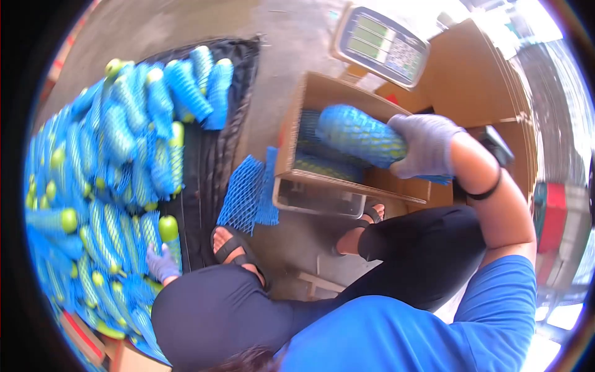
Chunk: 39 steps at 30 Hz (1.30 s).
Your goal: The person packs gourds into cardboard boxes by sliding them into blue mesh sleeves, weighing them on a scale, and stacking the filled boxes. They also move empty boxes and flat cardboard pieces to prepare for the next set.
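Note:
My right hand (424, 146), in a grey glove, grips the end of a green vegetable in blue foam netting (358, 133). It hangs over an open cardboard box (291, 139), where other netted vegetables lie. My left hand (162, 263), also gloved, is low on the left at the edge of a large pile of netted vegetables (118, 130). Its fingers are apart and touch or lie beside a netted green vegetable (168, 228); I see no grip around it.
A scale display (383, 46) stands behind the box. Large cardboard (477, 74) rises at the right. Empty blue nets (242, 192) lie on the floor near my foot. A black mat (214, 152) lies beneath the pile. My knees are below the box.

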Available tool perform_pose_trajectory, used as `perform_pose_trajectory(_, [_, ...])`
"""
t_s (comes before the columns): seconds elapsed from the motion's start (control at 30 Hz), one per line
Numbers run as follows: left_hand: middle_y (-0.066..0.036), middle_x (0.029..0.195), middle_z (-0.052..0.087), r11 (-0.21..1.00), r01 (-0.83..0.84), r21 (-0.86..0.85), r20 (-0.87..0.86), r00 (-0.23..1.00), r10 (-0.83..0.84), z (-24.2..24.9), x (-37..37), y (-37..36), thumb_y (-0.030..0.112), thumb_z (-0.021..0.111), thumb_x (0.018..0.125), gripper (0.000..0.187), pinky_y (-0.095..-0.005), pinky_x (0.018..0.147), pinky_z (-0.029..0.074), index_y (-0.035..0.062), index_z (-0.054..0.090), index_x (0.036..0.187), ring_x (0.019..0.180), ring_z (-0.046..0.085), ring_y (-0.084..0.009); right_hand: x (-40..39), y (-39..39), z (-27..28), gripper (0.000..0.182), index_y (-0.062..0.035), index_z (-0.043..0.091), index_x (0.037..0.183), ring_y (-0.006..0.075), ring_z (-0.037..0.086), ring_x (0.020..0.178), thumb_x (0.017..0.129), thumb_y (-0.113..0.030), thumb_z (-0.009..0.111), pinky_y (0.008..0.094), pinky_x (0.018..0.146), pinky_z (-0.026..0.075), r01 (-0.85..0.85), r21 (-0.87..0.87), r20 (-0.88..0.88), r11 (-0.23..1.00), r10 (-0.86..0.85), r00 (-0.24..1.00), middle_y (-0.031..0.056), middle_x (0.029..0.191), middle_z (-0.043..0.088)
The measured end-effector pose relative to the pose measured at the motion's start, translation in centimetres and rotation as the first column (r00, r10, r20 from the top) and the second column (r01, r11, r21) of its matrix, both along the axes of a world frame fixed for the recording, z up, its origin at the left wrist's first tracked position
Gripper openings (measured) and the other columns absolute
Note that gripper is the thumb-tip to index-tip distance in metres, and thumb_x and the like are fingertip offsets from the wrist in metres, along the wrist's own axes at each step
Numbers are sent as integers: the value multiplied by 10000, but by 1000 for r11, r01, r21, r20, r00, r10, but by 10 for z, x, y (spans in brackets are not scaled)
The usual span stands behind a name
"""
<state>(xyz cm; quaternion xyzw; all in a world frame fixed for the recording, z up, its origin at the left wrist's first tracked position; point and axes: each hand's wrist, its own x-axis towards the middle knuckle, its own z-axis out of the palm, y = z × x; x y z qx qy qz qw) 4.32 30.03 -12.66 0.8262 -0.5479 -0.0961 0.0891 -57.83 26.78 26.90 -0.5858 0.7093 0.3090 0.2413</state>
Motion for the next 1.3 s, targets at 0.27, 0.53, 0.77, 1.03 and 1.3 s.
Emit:
perform_pose_trajectory(0.27, [-193, 1320, 578, 994, -104, 38, -614, 782, 105, 14, -29, -70, 231, 656, 920, 490, -378, 1062, 405, 0, 526, 1333, 1236, 542, -285, -80, 98, 21, 846, 48, 427, 1415, 204, 586, 1125, 732, -289, 795, 354, 985, 461, 832, 108, 965, 544, -259, 44, 123, 1286, 600])
perform_pose_trajectory(0.53, [-207, 1354, 542, 981, 168, -94, -731, 658, -183, 49, -124, -103, 119, 583, 967, 466, -365, 1109, 385, -34, 458, 1389, 1269, 526, -260, -84, 80, -17, 818, 25, 427, 1398, 173, 587, 1093, 734, -277, 796, 335, 974, 469, 824, 57, 982, 563, -181, 56, 104, 1242, 607])
perform_pose_trajectory(0.77, [-90, 1197, 588, 970, 119, -213, -790, 563, -243, 33, -174, -102, 118, 653, 922, 416, -325, 1013, 445, -15, 526, 1294, 1110, 565, -188, -23, 11, -67, 557, -28, 608, 1127, 340, 665, 950, 671, -313, 753, 414, 841, 528, 3, -130, 329, 991, 40, 944, 231, 984, 669])
perform_pose_trajectory(1.03, [-120, 1197, 603, 985, -114, -132, -851, 523, -53, 30, -156, -64, 56, 663, 894, 421, -326, 999, 466, 4, 529, 1290, 1108, 585, -197, -2, -1, -148, 526, -67, 628, 1163, 397, 636, 982, 758, -376, 759, 470, 872, 510, -133, -238, 276, 962, 198, 940, 196, 1008, 668])
perform_pose_trajectory(1.3, [-165, 1128, 664, 931, -142, -335, -649, 752, -119, 35, -122, -60, 164, 690, 853, 418, -400, 970, 496, 2, 573, 1220, 1064, 640, -276, 11, -15, -192, 784, -16, 421, 1403, 398, 495, 1224, 735, -216, 780, 481, 1066, 406, -170, -532, 1, 830, 201, 980, 226, 1302, 514])
